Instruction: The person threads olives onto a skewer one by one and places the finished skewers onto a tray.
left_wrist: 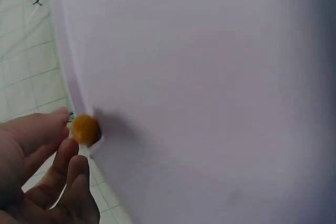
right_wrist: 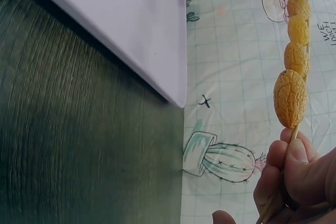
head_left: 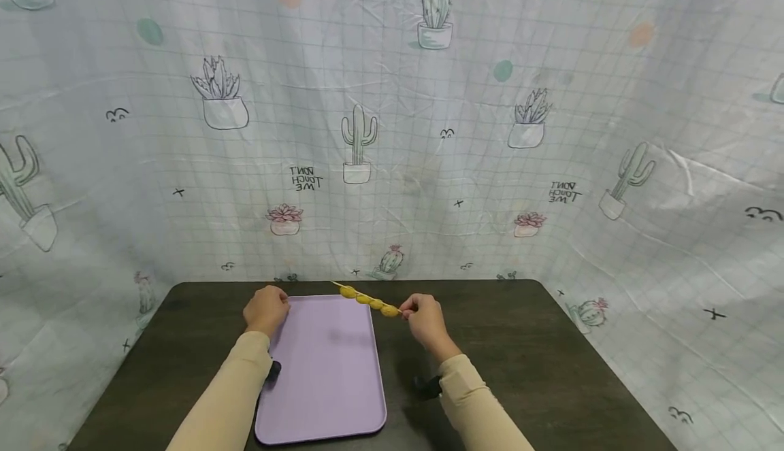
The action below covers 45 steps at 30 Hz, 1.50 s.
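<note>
My right hand (head_left: 427, 325) pinches the bare end of a thin wooden skewer, seen in the head view to the right of the tray. Several small, wrinkled yellow oval pieces are threaded on this skewer (right_wrist: 290, 98), its pointed tip facing away from the hand. The skewer is held above the table and slants over the far right corner of a lilac tray (head_left: 321, 369). At the tray's far left corner, my left hand (head_left: 267, 309) has its thumb and fingertips on a yellow-orange round piece (left_wrist: 85, 129); whether a stick runs through it is hidden.
The tray lies flat on a dark wooden table (head_left: 490, 342), with a low raised rim. Behind the table and at both sides hangs a pale curtain (head_left: 404, 165) printed with cacti.
</note>
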{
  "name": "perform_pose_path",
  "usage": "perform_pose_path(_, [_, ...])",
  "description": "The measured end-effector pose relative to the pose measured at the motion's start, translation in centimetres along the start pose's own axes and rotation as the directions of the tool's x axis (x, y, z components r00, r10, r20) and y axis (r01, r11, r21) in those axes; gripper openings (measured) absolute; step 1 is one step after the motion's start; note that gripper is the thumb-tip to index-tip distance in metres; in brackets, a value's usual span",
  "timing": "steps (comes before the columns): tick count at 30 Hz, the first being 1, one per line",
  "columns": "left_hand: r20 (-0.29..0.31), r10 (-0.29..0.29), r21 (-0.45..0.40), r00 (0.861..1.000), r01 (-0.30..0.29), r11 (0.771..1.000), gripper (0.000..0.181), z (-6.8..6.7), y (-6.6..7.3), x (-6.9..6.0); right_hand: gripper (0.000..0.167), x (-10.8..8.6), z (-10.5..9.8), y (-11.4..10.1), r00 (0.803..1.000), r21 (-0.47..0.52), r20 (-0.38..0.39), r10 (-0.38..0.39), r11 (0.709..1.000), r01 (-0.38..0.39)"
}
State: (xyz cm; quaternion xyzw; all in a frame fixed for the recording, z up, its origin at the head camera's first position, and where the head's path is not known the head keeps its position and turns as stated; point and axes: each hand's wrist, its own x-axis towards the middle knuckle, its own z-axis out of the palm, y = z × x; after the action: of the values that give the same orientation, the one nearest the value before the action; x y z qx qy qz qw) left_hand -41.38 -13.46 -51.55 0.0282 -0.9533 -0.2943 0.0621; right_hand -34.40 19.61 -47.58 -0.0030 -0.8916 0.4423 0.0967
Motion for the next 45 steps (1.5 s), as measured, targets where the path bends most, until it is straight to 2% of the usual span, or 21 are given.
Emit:
perform_pose_path(2, [-0.02,0.02,0.037,1.0,-0.019,0.999,0.016,0.2,-0.2,0.1,0.012,0.0,0.0,0.1,1.0,-0.002,0.001,0.002,1.0,-0.002])
perform_pose_path(7, [-0.022,0.045,0.079,0.999,-0.043,0.996,0.013,0.2,0.1,0.2,0.01,0.1,-0.1,0.3,1.0,-0.001,-0.001,0.006,1.0,-0.006])
perform_pose_path(12, [-0.014,0.054,0.086,0.998,-0.053,0.995,0.013,0.3,0.0,0.4,0.015,0.1,0.0,0.5,1.0,-0.007,-0.003,-0.005,1.0,0.005])
perform_pose_path(15, [-0.005,0.062,0.072,0.998,-0.062,0.996,0.011,0.4,-0.4,0.5,0.016,0.0,0.0,0.6,1.0,-0.006,-0.003,-0.014,1.0,0.014])
perform_pose_path(18, [0.001,0.095,0.033,0.995,-0.095,0.995,0.012,0.0,-0.5,0.3,0.016,0.0,-0.1,0.6,1.0,-0.006,-0.007,-0.022,1.0,0.022])
perform_pose_path(21, [0.0,0.173,-0.046,0.985,-0.172,0.984,0.014,-0.9,0.0,0.1,0.016,0.0,-0.1,0.6,1.0,-0.012,-0.009,-0.022,1.0,0.022])
perform_pose_path(23, [-0.004,0.241,-0.117,0.971,-0.24,0.964,0.017,-1.6,0.6,-0.1,0.016,0.0,-0.2,0.7,1.0,-0.018,-0.012,-0.018,1.0,0.018])
perform_pose_path(25, [0.006,0.308,-0.212,0.951,-0.3,0.93,0.018,-2.0,1.1,-0.2,0.014,-0.1,-0.2,0.8,1.0,-0.016,-0.011,-0.003,1.0,0.003])
perform_pose_path(27, [0.031,0.334,-0.323,0.942,-0.307,0.895,0.02,-2.3,1.6,-0.5,0.013,-0.1,-0.2,0.9,1.0,-0.011,-0.007,0.009,1.0,-0.009])
perform_pose_path(29, [0.063,0.323,-0.442,0.944,-0.264,0.857,0.022,-2.5,2.1,-1.0,0.012,-0.2,-0.1,1.0,1.0,-0.006,0.001,0.015,1.0,-0.015])
perform_pose_path(30, [0.079,0.309,-0.508,0.948,-0.229,0.831,0.023,-2.6,2.3,-1.3,0.012,-0.2,0.0,1.1,1.0,-0.002,0.002,0.019,1.0,-0.019])
perform_pose_path(33, [0.113,0.273,-0.666,0.955,-0.131,0.734,0.028,-2.6,2.6,-2.2,0.015,-0.3,0.2,1.2,1.0,-0.003,0.001,0.016,1.0,-0.016])
perform_pose_path(35, [0.129,0.257,-0.737,0.958,-0.081,0.671,0.031,-2.5,2.7,-2.6,0.017,-0.4,0.2,1.2,1.0,-0.003,-0.004,0.011,1.0,-0.011])
perform_pose_path(37, [0.144,0.244,-0.781,0.959,-0.041,0.623,0.033,-2.2,2.7,-2.9,0.016,-0.4,0.3,1.1,1.0,0.0,0.001,0.009,1.0,-0.009])
perform_pose_path(39, [0.157,0.228,-0.8,0.961,-0.012,0.599,0.034,-2.0,2.7,-3.1,0.015,-0.4,0.3,1.0,1.0,0.003,0.008,-0.008,1.0,0.008])
perform_pose_path(41, [0.171,0.225,-0.806,0.959,0.005,0.592,0.034,-1.9,2.7,-3.3,0.013,-0.4,0.3,0.9,1.0,0.008,0.015,-0.017,1.0,0.017])
perform_pose_path(45, [0.211,0.249,-0.796,0.945,0.019,0.605,0.033,-2.0,2.8,-3.5,0.014,-0.4,0.3,0.9,0.999,0.001,0.026,-0.034,0.999,0.034])
